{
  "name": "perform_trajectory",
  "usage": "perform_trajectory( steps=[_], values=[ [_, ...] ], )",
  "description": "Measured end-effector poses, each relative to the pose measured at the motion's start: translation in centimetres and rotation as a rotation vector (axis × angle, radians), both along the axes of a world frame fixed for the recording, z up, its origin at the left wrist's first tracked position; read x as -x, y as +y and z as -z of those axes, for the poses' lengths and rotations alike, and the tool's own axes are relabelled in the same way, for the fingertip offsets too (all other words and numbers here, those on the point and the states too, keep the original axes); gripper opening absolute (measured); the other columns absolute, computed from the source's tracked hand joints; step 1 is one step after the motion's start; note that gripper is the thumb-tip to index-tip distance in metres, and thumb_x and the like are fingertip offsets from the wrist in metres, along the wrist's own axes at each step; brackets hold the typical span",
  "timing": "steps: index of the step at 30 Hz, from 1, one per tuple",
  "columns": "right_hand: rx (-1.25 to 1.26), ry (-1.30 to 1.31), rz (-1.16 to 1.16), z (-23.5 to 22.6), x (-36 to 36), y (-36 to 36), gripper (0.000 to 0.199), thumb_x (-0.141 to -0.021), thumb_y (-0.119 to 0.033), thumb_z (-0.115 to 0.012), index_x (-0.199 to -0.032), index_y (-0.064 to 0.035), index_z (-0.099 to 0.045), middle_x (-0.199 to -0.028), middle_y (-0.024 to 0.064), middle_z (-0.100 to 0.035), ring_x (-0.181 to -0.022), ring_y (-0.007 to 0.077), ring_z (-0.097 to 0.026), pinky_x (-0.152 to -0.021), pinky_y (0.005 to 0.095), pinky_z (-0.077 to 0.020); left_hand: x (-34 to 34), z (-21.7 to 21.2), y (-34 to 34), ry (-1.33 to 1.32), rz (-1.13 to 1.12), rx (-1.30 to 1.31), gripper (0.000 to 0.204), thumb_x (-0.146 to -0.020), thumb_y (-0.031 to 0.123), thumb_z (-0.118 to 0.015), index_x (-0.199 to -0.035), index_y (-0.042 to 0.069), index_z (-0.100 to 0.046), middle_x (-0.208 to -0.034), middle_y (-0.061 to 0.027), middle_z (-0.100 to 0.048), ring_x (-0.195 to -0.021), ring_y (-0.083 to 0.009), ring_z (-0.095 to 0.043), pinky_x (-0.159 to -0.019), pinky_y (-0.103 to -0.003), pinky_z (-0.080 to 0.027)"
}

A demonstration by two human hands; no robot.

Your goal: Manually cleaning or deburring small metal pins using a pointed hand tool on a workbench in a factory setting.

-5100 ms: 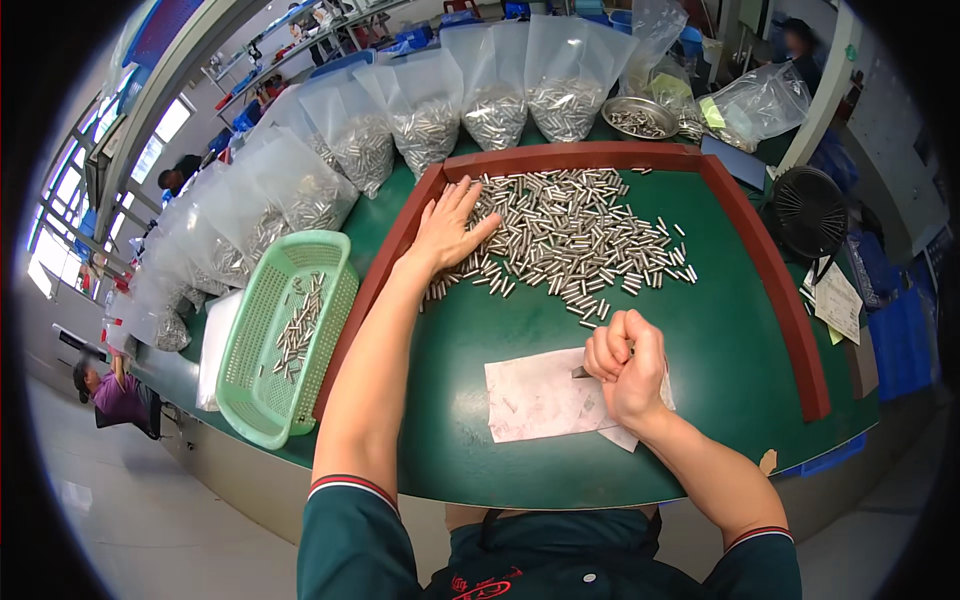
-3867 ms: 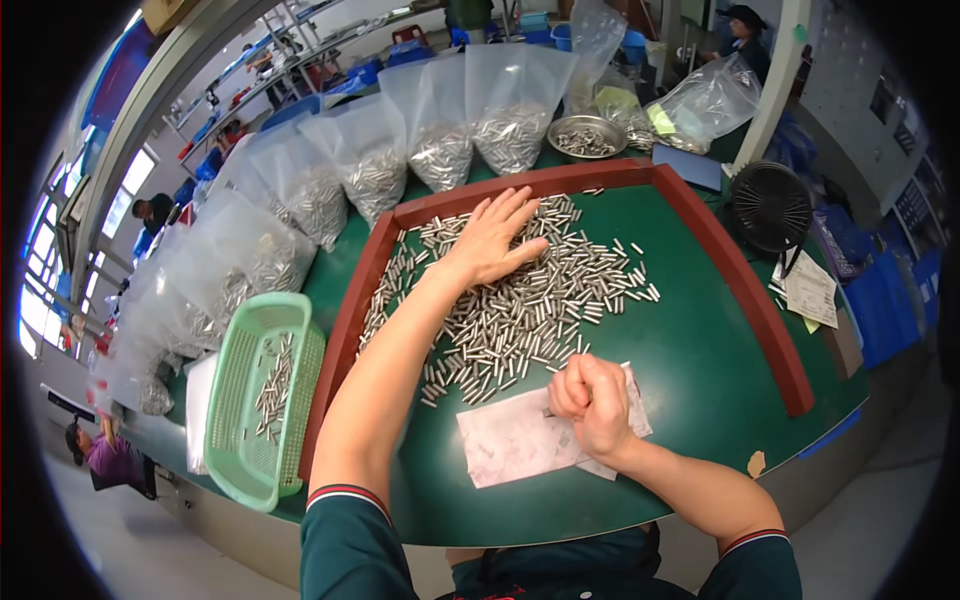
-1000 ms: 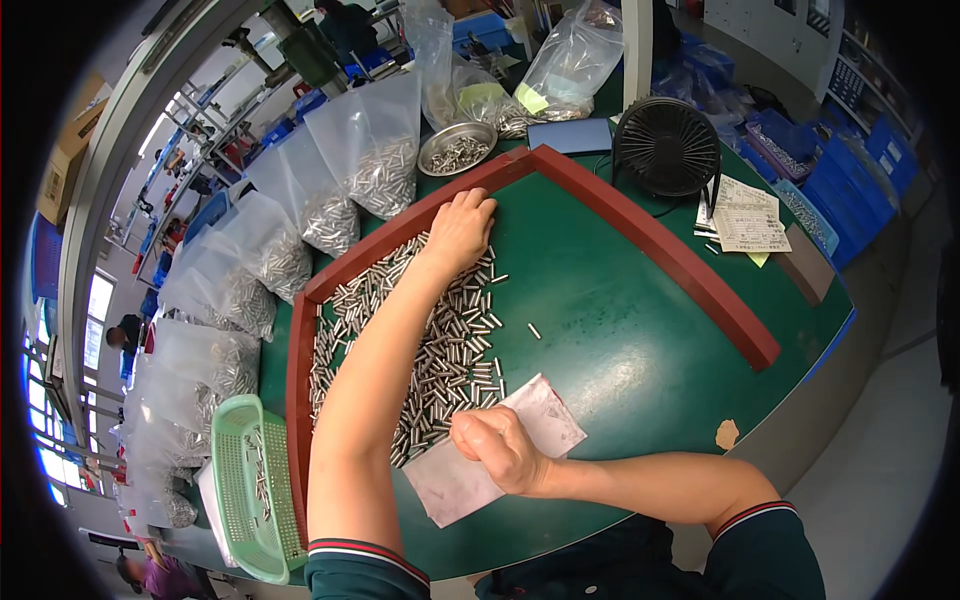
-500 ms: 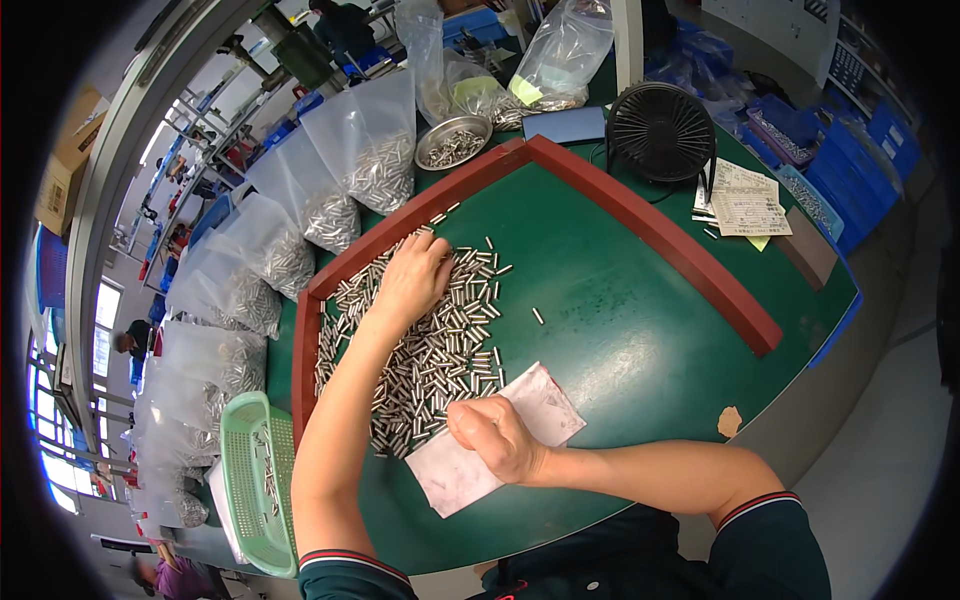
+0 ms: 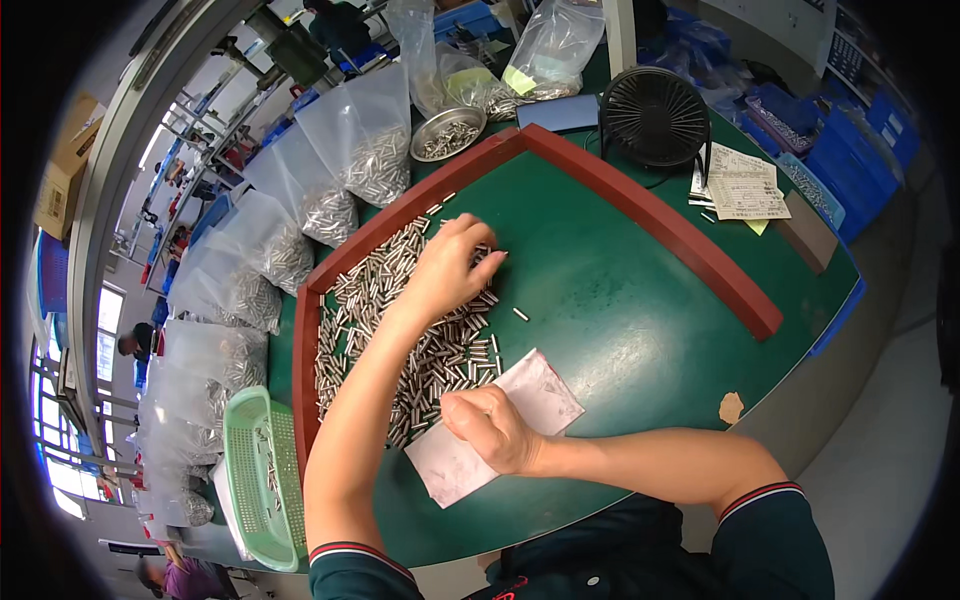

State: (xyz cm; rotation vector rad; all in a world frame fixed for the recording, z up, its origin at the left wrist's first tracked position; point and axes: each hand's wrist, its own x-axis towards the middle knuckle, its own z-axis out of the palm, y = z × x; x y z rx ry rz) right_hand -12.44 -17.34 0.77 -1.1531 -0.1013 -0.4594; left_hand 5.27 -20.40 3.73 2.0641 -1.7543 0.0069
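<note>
Person's own body, head view. Two bare forearms enter from 6 o'clock; no gloves, watch, rings or wristbands visible on either. Left hand (image 5: 447,268) and right hand (image 5: 490,428) both bare. Short-sleeved shirt, dark teal/navy. Left sleeve (image 5: 352,572) at 7 o'clock, right sleeve (image 5: 775,535) at 5 o'clock. Each sleeve ends in a ribbed cuff trimmed with thin red and white stripes. Shirt front (image 5: 590,560) at 6 o'clock: dark placket, one small pale button showing, a bit of red embroidery at the bottom edge, cut off by the frame.
</note>
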Motion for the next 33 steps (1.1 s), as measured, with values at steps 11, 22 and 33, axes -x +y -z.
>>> perform_trajectory(
  steps=[11, 22, 33],
  values=[
    [0.037, -0.032, 0.021, 0.3, -0.1, -0.1, 0.035, -0.085, -0.021, -0.039, -0.060, 0.0017, -0.034, -0.050, 0.0105, -0.029, -0.046, 0.0139, -0.027, -0.044, 0.0325, -0.0274, 0.5, 1.2, 1.7, -0.127, 0.022, -0.052, 0.013, -0.074, 0.006, -0.055, -0.086, 0.001, -0.053, -0.086, -0.0128, -0.049, -0.083, -0.0304, -0.049, -0.074, -0.037, -0.041],
    [0.032, 0.048, 0.010, -0.8, 0.4, 0.1, 0.033, -0.086, -0.019, -0.039, -0.058, -0.0019, -0.035, -0.051, 0.0002, -0.032, -0.048, 0.0083, -0.030, -0.044, 0.0267, -0.0276, 4.9, 0.3, 15.0, -0.070, -0.283, 0.107, 0.018, -0.071, 0.001, -0.058, -0.089, 0.001, -0.058, -0.096, -0.0113, -0.054, -0.089, -0.0285, -0.052, -0.076, -0.035, -0.043],
    [-0.122, 0.146, -0.033, -0.6, -0.2, -0.3, 0.036, -0.088, -0.018, -0.031, -0.054, -0.0067, -0.029, -0.048, 0.0003, -0.031, -0.044, 0.0075, -0.026, -0.042, 0.0231, -0.0220, 7.5, 2.1, 18.4, 0.179, -0.563, 0.284, 0.008, -0.066, 0.000, -0.063, -0.070, 0.002, -0.057, -0.065, -0.0072, -0.050, -0.062, -0.0218, -0.050, -0.054, -0.031, -0.041]
  ],
)
